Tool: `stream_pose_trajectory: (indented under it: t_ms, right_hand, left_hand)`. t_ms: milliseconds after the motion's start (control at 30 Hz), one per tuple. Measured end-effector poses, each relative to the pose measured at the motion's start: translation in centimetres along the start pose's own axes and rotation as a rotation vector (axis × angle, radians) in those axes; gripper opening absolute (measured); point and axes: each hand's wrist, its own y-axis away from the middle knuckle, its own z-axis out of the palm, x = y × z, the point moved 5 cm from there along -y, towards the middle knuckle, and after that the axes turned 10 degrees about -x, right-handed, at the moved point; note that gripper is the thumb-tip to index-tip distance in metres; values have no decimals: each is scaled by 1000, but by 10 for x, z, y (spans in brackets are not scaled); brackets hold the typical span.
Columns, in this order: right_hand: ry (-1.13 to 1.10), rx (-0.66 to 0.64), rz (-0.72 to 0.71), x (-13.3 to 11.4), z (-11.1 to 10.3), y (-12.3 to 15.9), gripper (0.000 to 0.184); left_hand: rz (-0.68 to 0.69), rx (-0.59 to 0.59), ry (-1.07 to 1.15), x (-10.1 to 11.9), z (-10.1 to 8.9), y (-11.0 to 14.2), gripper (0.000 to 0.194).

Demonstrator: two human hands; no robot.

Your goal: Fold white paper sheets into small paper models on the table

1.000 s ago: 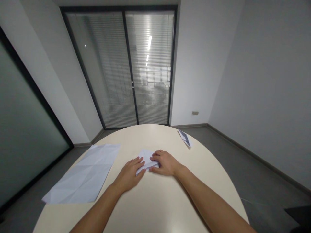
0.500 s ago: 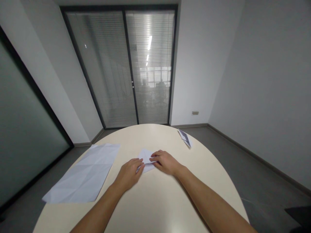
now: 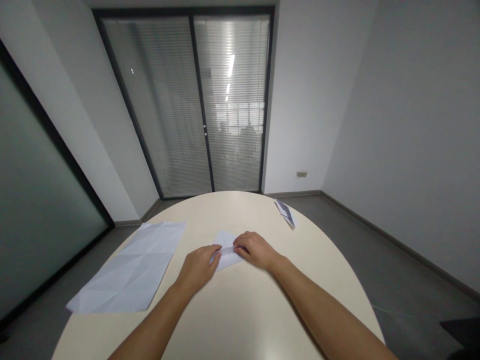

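A small folded sheet of white paper lies in front of me on the round table. My left hand pinches its left side between thumb and fingers. On the opposite side, my right hand has its bent fingers closed on the paper's edge. A raised fold runs across the paper between the two hands. Both side edges of the paper are partly hidden under my fingers.
A large creased white sheet lies at the table's left, its near corner past the rim. Near the far right rim rests a folded paper piece. Behind the table stand glass doors with blinds. A dark object shows at lower right.
The fingers of both hands have drawn slightly apart along the paper, and more of its middle fold and near flap now shows. The other papers have stayed put.
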Motion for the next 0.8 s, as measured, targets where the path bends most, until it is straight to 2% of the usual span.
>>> stream_pose_trajectory:
  t_ms: [300,533,633,800]
  right_hand:
    - [-4,14,131,9,2,0,25]
    - [-24,44,213,15,2,3,31]
    - [-25,40,255,18,3,5,34]
    - [-34,40,290,20,3,5,37]
  left_hand:
    - [-60,-6,6,-7,3,-3,34]
    - [-102,-18,-17,-8,4,-2,43]
    - [-56,6,-22,-7,4,-3,47]
    - [115,77,-147,0,2,-4,45]
